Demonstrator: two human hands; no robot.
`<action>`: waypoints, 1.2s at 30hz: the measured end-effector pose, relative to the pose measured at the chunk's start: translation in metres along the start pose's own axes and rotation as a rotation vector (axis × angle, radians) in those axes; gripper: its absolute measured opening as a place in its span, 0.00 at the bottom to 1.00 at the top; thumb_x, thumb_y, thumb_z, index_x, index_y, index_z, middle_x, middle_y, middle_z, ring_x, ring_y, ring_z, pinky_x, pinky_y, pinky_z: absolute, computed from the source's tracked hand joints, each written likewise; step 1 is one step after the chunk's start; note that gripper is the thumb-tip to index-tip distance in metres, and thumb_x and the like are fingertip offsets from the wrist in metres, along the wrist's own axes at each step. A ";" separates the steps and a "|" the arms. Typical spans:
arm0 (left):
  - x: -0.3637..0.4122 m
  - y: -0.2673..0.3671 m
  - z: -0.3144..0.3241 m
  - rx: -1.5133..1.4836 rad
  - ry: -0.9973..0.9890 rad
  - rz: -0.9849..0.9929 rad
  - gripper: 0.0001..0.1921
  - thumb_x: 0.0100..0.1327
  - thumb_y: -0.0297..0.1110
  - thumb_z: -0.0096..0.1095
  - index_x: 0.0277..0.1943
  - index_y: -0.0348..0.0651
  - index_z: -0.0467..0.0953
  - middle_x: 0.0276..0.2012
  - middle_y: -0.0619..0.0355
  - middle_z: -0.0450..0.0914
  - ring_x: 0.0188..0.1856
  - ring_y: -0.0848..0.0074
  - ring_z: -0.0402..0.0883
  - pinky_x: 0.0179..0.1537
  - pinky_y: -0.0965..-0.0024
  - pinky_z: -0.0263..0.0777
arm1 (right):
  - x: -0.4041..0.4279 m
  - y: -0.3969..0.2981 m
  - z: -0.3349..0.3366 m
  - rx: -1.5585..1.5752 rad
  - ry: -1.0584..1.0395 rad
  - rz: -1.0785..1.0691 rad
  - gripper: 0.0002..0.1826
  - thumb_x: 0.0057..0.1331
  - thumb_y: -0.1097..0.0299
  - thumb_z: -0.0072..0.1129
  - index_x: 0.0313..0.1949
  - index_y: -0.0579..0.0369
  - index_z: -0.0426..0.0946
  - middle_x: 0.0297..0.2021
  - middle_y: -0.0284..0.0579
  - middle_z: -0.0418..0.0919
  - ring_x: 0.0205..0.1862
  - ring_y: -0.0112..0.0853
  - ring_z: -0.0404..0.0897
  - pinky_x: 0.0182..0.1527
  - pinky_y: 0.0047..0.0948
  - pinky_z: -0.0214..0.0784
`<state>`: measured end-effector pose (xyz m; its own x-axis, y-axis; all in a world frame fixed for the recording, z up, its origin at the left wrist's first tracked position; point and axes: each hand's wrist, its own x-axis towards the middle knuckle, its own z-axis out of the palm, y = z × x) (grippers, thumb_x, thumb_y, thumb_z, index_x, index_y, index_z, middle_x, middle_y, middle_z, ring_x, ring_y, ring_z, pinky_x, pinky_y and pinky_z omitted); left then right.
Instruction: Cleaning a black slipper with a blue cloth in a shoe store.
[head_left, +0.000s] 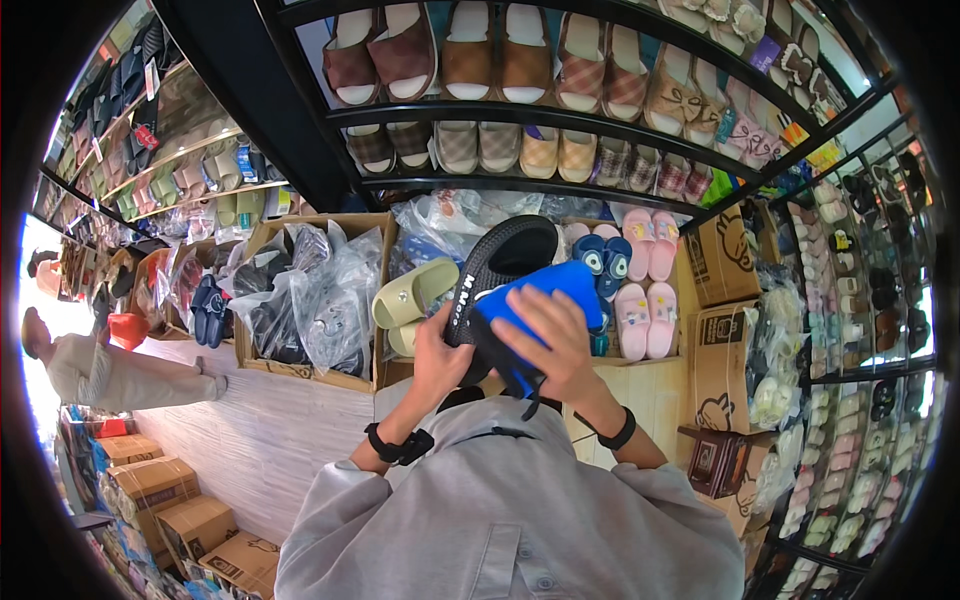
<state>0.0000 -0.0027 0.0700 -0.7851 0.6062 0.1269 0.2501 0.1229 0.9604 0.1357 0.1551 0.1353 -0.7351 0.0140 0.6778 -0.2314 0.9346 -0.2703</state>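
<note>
My left hand (441, 351) grips a black slide slipper (466, 289) by its lower left side. The slipper is tilted up, with white lettering along the edge of its textured sole. My right hand (551, 341) lies over a blue cloth (574, 281) with a dark strap hanging below, its fingers spread and blurred by motion. The cloth covers part of the slipper; my right thumb is hidden. Behind my left hand are olive-green slides (420, 289). Past my right hand, navy slippers with eye designs (602, 259) and pink slippers (634, 319) lie in a carton.
A cardboard box (381, 300) of plastic-wrapped footwear stands at left. Black-framed shelving (525, 112) with slippers rises ahead. Cartons (716, 360) line the right side, before another shoe rack (862, 300). A person (97, 371) stands far left, with more cartons (195, 521) nearer.
</note>
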 end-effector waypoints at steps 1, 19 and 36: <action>-0.001 -0.001 0.001 -0.001 -0.002 0.000 0.16 0.61 0.29 0.69 0.50 0.30 0.82 0.33 0.45 0.88 0.34 0.74 0.85 0.41 0.66 0.78 | 0.000 0.006 -0.002 0.004 0.053 0.044 0.33 0.62 0.52 0.75 0.65 0.49 0.82 0.69 0.52 0.77 0.71 0.48 0.75 0.72 0.51 0.62; -0.004 0.007 0.001 -0.026 0.014 0.006 0.20 0.54 0.24 0.66 0.52 0.29 0.83 0.34 0.46 0.88 0.34 0.74 0.87 0.41 0.68 0.78 | 0.002 0.015 -0.001 0.109 0.228 0.201 0.31 0.68 0.45 0.68 0.61 0.58 0.84 0.66 0.60 0.79 0.67 0.58 0.77 0.69 0.55 0.65; -0.003 0.005 0.006 -0.016 0.021 -0.014 0.20 0.56 0.28 0.71 0.52 0.30 0.82 0.33 0.46 0.88 0.33 0.70 0.86 0.43 0.67 0.79 | -0.015 0.008 0.014 -0.093 0.098 0.044 0.31 0.69 0.45 0.66 0.65 0.50 0.82 0.68 0.54 0.78 0.69 0.52 0.75 0.70 0.52 0.64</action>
<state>0.0076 0.0007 0.0730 -0.8001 0.5881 0.1181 0.2297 0.1186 0.9660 0.1363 0.1576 0.1133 -0.6761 0.0859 0.7318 -0.1370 0.9612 -0.2393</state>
